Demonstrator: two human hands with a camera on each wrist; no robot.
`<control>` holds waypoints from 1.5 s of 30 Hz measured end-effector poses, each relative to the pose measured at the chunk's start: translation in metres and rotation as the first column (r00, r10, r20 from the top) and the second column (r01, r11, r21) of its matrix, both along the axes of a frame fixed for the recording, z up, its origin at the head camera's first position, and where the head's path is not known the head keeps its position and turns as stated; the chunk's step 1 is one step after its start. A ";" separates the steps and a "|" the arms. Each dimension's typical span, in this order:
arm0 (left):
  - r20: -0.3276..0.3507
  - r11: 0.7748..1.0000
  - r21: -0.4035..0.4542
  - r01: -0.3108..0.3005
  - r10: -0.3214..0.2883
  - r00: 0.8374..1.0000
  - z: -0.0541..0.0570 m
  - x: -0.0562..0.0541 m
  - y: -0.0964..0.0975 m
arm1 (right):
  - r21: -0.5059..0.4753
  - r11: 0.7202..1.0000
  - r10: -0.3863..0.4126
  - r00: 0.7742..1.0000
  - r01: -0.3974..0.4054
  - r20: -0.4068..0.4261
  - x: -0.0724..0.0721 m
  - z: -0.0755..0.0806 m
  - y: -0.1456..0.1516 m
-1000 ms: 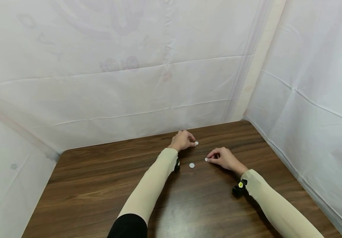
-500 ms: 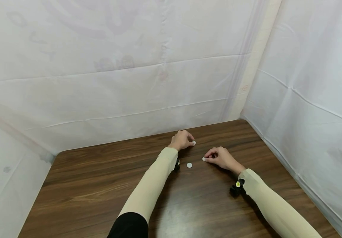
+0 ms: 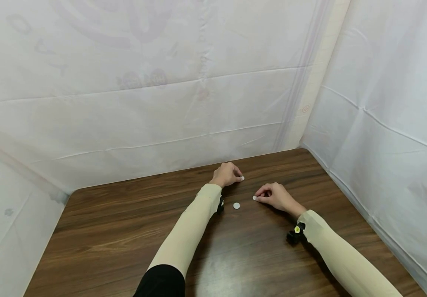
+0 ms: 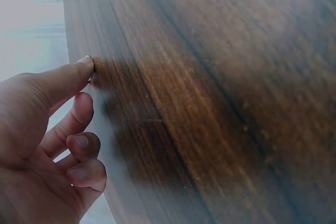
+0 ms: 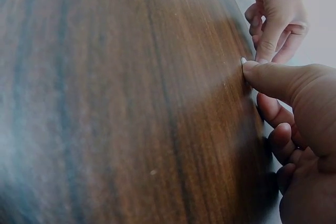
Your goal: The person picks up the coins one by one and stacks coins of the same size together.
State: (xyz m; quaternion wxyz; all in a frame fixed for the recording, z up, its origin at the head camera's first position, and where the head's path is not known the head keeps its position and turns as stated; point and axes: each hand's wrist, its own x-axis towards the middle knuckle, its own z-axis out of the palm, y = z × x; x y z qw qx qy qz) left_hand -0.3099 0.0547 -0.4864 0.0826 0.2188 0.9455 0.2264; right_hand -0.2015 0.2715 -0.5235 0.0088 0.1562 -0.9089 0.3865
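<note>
Three small flat white discs are on the brown wooden table (image 3: 124, 231). At the far side, my left hand (image 3: 227, 174) pinches one white disc (image 3: 243, 178) at its edge between thumb and forefinger; most of it is covered in the left wrist view. Closer in and to the right, my right hand (image 3: 276, 196) holds a second white disc (image 3: 254, 198) by the thumb tip, its forefinger curled in behind. In the right wrist view only a sliver of that disc (image 5: 243, 61) shows. The third white disc (image 3: 236, 205) lies flat, untouched, between the two forearms.
White printed sheeting hangs as a back wall (image 3: 154, 119) right behind the table's far edge, and as a right wall (image 3: 392, 123) along its right side. Both forearms wear pale sleeves, with a black wrist camera (image 3: 295, 234) strapped at the right wrist.
The head view has turned slightly, so the table appears shifted left. My left fingertips have come a little further over their disc. The right hand and the loose disc stay where they were.
</note>
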 end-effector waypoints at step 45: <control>-0.081 0.989 -0.022 0.148 -0.149 0.986 0.005 0.011 0.003 | -0.005 1.000 0.006 1.000 -0.006 0.015 0.001 0.001 0.001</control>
